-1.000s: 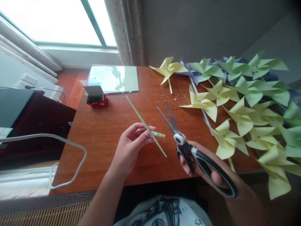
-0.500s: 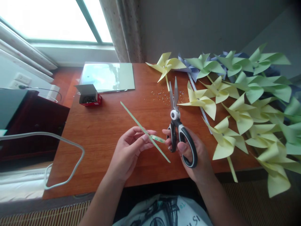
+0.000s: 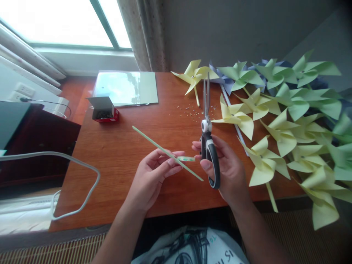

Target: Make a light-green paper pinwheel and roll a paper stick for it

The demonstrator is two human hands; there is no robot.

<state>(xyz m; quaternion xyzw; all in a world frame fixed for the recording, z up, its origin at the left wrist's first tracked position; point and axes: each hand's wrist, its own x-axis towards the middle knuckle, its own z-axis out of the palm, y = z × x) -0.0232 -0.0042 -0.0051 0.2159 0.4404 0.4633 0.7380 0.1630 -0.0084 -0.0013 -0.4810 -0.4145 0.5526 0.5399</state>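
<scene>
Between the thumb and fingers of my left hand (image 3: 154,174) is a thin pale green paper strip (image 3: 148,138), slanting down to the right. A narrow roll of clear tape with green marks (image 3: 187,158) sits at the same fingertips and reaches toward my right hand. My right hand (image 3: 229,168) is closed round a pair of scissors (image 3: 210,146) with black and white handles, blades pointing up and away. Its fingertips are close to the tape; whether they touch it I cannot tell. Both hands are above the near middle of the wooden table (image 3: 110,176).
Several yellow pinwheels (image 3: 262,161) and green pinwheels (image 3: 294,101) cover the right side. A small red box (image 3: 111,116) stands open at left, before a shiny flat packet (image 3: 126,88). Tiny beads (image 3: 189,112) lie scattered at the back. A white cable (image 3: 93,187) crosses the left edge.
The scissors have turned in my right hand, so the handles now show more edge-on and the blades look closer together. The paper strip has tilted flatter in my left hand.
</scene>
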